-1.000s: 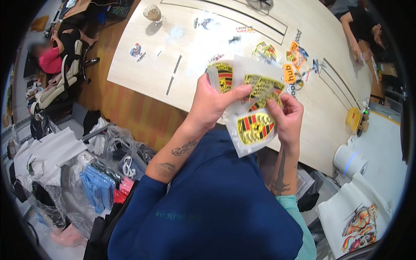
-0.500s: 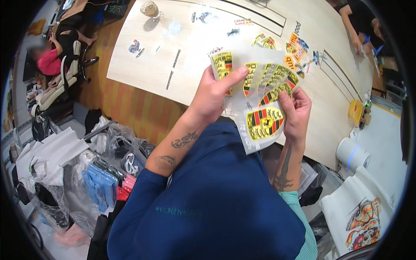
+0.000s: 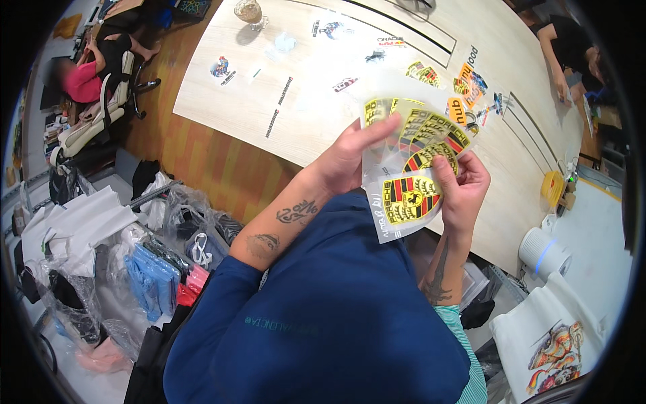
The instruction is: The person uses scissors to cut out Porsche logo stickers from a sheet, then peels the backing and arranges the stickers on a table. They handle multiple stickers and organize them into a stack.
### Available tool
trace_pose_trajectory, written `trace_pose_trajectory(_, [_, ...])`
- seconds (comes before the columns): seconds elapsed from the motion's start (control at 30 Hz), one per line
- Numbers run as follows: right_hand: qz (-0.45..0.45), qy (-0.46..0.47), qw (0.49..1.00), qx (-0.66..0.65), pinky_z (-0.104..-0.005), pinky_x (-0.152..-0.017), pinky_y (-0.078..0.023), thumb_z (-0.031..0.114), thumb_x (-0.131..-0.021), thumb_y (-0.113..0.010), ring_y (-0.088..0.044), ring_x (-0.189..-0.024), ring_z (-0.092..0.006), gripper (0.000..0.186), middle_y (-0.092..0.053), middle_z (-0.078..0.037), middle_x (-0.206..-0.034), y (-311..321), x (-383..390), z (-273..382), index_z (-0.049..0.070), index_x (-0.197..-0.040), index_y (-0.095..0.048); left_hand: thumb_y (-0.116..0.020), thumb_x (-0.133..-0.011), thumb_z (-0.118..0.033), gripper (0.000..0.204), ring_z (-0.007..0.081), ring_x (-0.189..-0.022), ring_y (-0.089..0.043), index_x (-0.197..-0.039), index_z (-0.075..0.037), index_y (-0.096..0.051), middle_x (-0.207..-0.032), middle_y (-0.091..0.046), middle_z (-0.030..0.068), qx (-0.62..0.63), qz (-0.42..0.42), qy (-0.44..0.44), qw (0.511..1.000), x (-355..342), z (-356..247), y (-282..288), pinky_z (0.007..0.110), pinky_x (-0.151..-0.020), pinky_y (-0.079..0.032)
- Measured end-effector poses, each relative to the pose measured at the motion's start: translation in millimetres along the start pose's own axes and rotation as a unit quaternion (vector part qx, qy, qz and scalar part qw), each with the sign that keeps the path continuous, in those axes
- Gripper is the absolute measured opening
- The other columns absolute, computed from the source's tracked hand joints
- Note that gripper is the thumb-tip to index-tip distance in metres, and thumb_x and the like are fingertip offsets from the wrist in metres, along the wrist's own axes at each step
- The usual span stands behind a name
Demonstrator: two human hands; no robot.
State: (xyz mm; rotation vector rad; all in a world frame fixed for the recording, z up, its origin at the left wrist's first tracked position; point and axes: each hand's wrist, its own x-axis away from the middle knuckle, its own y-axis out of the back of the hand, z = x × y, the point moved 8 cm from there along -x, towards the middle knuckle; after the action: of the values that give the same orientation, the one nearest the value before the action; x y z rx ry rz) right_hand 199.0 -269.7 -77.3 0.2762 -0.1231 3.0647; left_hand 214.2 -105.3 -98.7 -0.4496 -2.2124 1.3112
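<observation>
Both of my hands hold a fanned stack of clear transfer sheets [image 3: 410, 168], each printed with a yellow, red and black crest. My left hand [image 3: 350, 158] grips the stack from the left, thumb on the top sheets. My right hand [image 3: 464, 188] pinches the right edge, thumb on a crest. The stack hovers above the near edge of a long pale wooden table [image 3: 303, 121]. A blue garment [image 3: 336, 316] covers the lower middle of the view, below my forearms.
More printed stickers [image 3: 464, 84] lie scattered on the table, with a glass cup [image 3: 250, 11] at the far end. A white roll [image 3: 542, 250] and a printed white shirt [image 3: 558, 337] lie right. Bagged clothing [image 3: 155, 269] sits on the floor left. Other people sit at far left and far right.
The fanned sheets and both hands have risen slightly and shifted a little right over the table; the sheets are spread wider than before.
</observation>
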Motion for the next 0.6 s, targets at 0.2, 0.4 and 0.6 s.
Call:
trace_pose_trajectory(0.2, [0.002,0.033,0.998,0.044,-0.0231,-0.070,-0.055,0.000,-0.090,-0.073,-0.067,-0.085,-0.0110,0.020,-0.072,-0.013,-0.101,4.0,-4.3,4.5,-0.009,-0.106,-0.066,-0.042,-0.108,-0.032,0.049,0.0273,-0.117,-0.063,-0.143,0.002,-0.044,-0.134,-0.060,0.0190,-0.030,-0.046,0.032,0.998,-1.4,2.2,6.4,0.042,-0.098,-0.055])
trace_pose_trajectory(0.4, [-0.032,0.049,0.998,0.018,-0.0256,-0.082,-0.053,-0.001,-0.090,-0.071,-0.066,-0.094,-0.0120,0.025,-0.071,-0.015,-0.110,25.4,-5.4,8.8,-0.009,-0.112,-0.065,-0.042,-0.107,-0.025,0.045,0.0311,-0.116,-0.065,-0.139,0.007,-0.045,-0.131,-0.060,0.0235,0.044,-0.034,0.024,0.998,-5.4,-3.6,5.3,0.044,-0.100,-0.054])
trace_pose_trajectory(0.6, [-0.026,0.025,0.997,-0.072,-0.0260,-0.080,-0.056,0.001,-0.093,-0.066,-0.070,-0.091,-0.0147,0.030,-0.071,-0.016,-0.111,28.0,-5.8,3.0,-0.008,-0.120,-0.059,-0.055,-0.089,0.001,0.043,0.0277,-0.105,-0.070,-0.131,0.009,-0.052,-0.122,-0.065,0.0226,0.009,-0.004,0.027,1.000,-1.1,-8.3,9.3,0.042,-0.095,-0.057])
